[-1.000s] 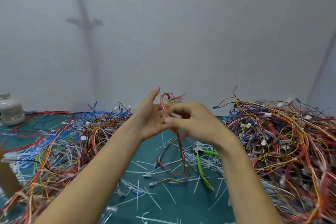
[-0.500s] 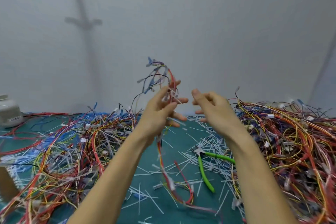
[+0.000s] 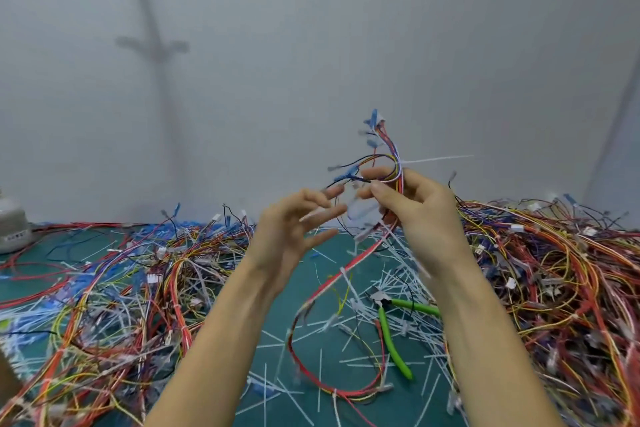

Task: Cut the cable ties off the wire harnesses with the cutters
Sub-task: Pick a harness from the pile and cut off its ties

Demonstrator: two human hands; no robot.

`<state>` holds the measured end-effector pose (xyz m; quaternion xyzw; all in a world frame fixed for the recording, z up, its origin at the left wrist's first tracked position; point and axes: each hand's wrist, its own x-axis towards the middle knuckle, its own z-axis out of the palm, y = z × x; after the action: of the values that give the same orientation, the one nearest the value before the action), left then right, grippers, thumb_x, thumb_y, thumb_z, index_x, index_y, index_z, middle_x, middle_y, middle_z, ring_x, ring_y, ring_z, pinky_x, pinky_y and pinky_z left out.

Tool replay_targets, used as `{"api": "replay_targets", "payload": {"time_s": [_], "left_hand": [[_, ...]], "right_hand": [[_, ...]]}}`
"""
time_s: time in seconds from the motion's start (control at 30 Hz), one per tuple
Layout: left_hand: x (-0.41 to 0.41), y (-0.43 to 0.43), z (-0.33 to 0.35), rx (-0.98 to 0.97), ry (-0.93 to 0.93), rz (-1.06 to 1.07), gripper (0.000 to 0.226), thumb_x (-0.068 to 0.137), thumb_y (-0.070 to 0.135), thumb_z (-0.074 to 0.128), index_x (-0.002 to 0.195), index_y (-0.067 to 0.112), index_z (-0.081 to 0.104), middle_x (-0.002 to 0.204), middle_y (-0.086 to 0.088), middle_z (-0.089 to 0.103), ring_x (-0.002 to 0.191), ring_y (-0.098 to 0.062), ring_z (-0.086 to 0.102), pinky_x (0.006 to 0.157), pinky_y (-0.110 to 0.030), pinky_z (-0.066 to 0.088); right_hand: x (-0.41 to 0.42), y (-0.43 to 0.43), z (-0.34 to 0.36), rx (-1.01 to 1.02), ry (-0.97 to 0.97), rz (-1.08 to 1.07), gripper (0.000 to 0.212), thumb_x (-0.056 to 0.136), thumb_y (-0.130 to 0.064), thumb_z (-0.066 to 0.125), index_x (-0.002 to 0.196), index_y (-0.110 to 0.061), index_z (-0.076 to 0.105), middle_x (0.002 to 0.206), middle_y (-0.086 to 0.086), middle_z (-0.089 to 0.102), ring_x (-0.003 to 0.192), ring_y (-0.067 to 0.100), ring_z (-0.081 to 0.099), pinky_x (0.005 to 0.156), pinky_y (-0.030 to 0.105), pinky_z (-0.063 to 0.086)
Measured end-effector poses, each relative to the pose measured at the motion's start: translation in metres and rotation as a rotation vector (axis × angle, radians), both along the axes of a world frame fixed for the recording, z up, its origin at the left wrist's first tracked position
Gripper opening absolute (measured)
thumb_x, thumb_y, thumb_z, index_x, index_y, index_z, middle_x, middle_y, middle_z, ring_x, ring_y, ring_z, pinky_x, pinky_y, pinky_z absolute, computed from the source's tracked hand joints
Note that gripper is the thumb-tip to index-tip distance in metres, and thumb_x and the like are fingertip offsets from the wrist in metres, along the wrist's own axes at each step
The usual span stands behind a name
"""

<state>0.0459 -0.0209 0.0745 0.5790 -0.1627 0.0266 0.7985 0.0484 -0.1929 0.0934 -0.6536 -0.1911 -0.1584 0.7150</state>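
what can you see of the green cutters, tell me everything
The cutters lie flat on the green mat, right of centre, among cut white cable ties. The small metal head points away and left; the jaws are too blurred to read. Two bright green handles spread apart, one running right behind the right forearm, one toward the camera. No hand touches them: the right hand grips a wire harness above, the left hand has fingers spread.

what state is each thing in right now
wire harness, raised, lower end trailing onto mat
cable tie, on the harness, uncut
right hand, grips the wire harness
left hand, fingers spread, holds nothing
cutters, lying on mat, handles apart, untouched
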Motion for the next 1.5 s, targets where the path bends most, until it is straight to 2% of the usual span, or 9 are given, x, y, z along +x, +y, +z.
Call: {"api": "replay_targets", "payload": {"time_s": [0.13, 0.3, 0.5, 0.73, 1.0, 1.1, 1.2, 1.33, 1.5], "left_hand": [[-0.002, 0.018, 0.014, 0.016, 0.126, 0.011, 0.031, 0.088, 0.038, 0.056, 0.105, 0.012, 0.060, 0.118, -0.013, 0.071, 0.108, -0.028, 0.069, 0.099, -0.046, 0.047], [-0.010, 0.019, 0.020, 0.393, -0.111, 0.045, 0.040, 0.094, 0.047, 0.053, 0.116, 0.019, 0.072, 0.118, 0.003, 0.072, 0.114, -0.014, 0.066, 0.108, -0.047, 0.036], [-0.012, 0.007, 0.024, 0.052, -0.069, 0.271, 0.020, 0.069, 0.038, 0.076, 0.085, 0.026, 0.080, 0.096, 0.003, 0.076, 0.087, -0.009, 0.070, 0.083, -0.028, 0.047], [-0.017, 0.013, 0.032, -0.026, -0.206, 0.334, 0.014, 0.074, 0.021, 0.071, 0.086, 0.019, 0.079, 0.086, -0.001, 0.076, 0.075, -0.012, 0.070, 0.072, -0.019, 0.054], [-0.025, 0.008, 0.039, -0.127, -0.165, 0.332, 0.015, 0.075, 0.031, 0.070, 0.077, 0.018, 0.078, 0.081, -0.001, 0.075, 0.058, -0.012, 0.069, 0.063, -0.021, 0.056], [-0.026, 0.010, 0.039, -0.018, -0.195, 0.431, 0.023, 0.077, 0.040, 0.067, 0.079, 0.018, 0.075, 0.082, 0.000, 0.076, 0.059, -0.011, 0.068, 0.060, -0.019, 0.055], [-0.022, 0.017, 0.037, 0.246, -0.271, 0.517, 0.034, 0.076, 0.051, 0.063, 0.092, 0.021, 0.070, 0.087, 0.007, 0.075, 0.080, -0.003, 0.069, 0.073, -0.018, 0.056], [-0.022, 0.031, 0.030, 0.625, -0.081, 0.180, 0.054, 0.070, 0.060, 0.061, 0.112, 0.026, 0.063, 0.106, 0.008, 0.074, 0.099, -0.005, 0.069, 0.093, -0.027, 0.051], [-0.018, 0.050, 0.022, 0.927, 0.051, 0.071, 0.027, 0.082, 0.034, 0.074, 0.104, 0.018, 0.071, 0.092, -0.004, 0.076, 0.089, -0.013, 0.072, 0.085, -0.027, 0.051]], "right_hand": [[-0.001, 0.003, -0.002, 0.003, 0.046, 0.234, 0.019, 0.094, -0.005, 0.060, 0.100, -0.015, 0.075, 0.080, 0.002, 0.071, 0.064, 0.009, 0.054, 0.062, 0.018, 0.047], [-0.008, 0.010, -0.002, -0.150, 0.065, 0.339, 0.024, 0.099, -0.003, 0.051, 0.110, -0.014, 0.069, 0.084, 0.002, 0.074, 0.070, 0.011, 0.058, 0.065, 0.021, 0.049], [-0.011, 0.018, 0.003, -0.118, 0.176, 0.347, 0.011, 0.102, -0.007, 0.041, 0.107, -0.014, 0.048, 0.073, 0.001, 0.066, 0.067, 0.019, 0.059, 0.068, 0.034, 0.053], [-0.011, 0.012, 0.007, -0.104, 0.072, 0.145, 0.016, 0.092, -0.027, 0.062, 0.088, -0.022, 0.078, 0.090, -0.002, 0.077, 0.080, 0.009, 0.069, 0.066, 0.022, 0.055], [-0.012, 0.009, 0.009, 0.002, 0.053, 0.101, 0.020, 0.077, -0.033, 0.067, 0.089, -0.021, 0.079, 0.096, -0.002, 0.078, 0.082, 0.011, 0.072, 0.065, 0.025, 0.056], [-0.013, 0.011, 0.009, 0.001, 0.006, 0.089, 0.018, 0.078, -0.034, 0.065, 0.084, -0.026, 0.080, 0.098, -0.004, 0.077, 0.086, 0.011, 0.072, 0.079, 0.032, 0.058], [-0.013, 0.012, 0.011, 0.112, 0.003, 0.134, 0.019, 0.079, -0.028, 0.065, 0.085, -0.017, 0.079, 0.094, -0.002, 0.077, 0.074, 0.012, 0.071, 0.073, 0.026, 0.059], [-0.013, 0.008, 0.015, 0.224, 0.035, 0.161, 0.020, 0.083, -0.024, 0.060, 0.091, -0.011, 0.073, 0.078, -0.003, 0.072, 0.062, 0.016, 0.069, 0.063, 0.023, 0.057], [-0.010, -0.001, 0.018, 0.349, 0.069, 0.109, 0.018, 0.097, -0.015, 0.052, 0.096, -0.008, 0.068, 0.077, -0.008, 0.069, 0.057, 0.013, 0.064, 0.055, 0.021, 0.054]]}}
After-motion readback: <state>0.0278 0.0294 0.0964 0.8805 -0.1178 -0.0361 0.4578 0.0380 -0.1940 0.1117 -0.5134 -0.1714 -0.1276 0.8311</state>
